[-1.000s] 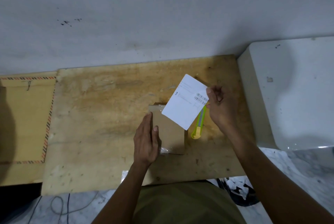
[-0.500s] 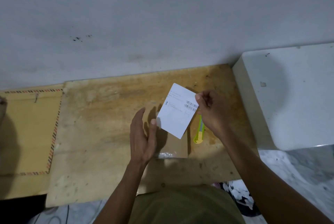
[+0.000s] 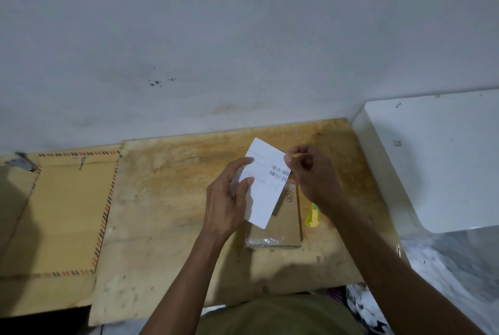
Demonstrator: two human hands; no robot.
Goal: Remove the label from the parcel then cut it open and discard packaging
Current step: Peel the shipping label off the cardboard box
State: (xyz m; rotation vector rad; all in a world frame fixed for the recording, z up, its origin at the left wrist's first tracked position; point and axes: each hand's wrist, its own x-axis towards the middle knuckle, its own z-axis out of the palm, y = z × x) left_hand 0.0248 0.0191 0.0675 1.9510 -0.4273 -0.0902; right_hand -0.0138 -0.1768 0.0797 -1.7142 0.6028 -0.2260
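White label point(image 3: 266, 186) above brown parcel point(image 3: 283, 226)

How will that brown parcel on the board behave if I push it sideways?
The parcel lies flat and low on the wooden board, so it would probably slide, not tip or roll. Its glossy clear wrap at the near edge suggests a fairly slippery surface. It looks thin, so likely light.

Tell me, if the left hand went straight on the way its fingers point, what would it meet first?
Probably the right hand, since the left hand points up and right across the label both hold. Depth is unclear.
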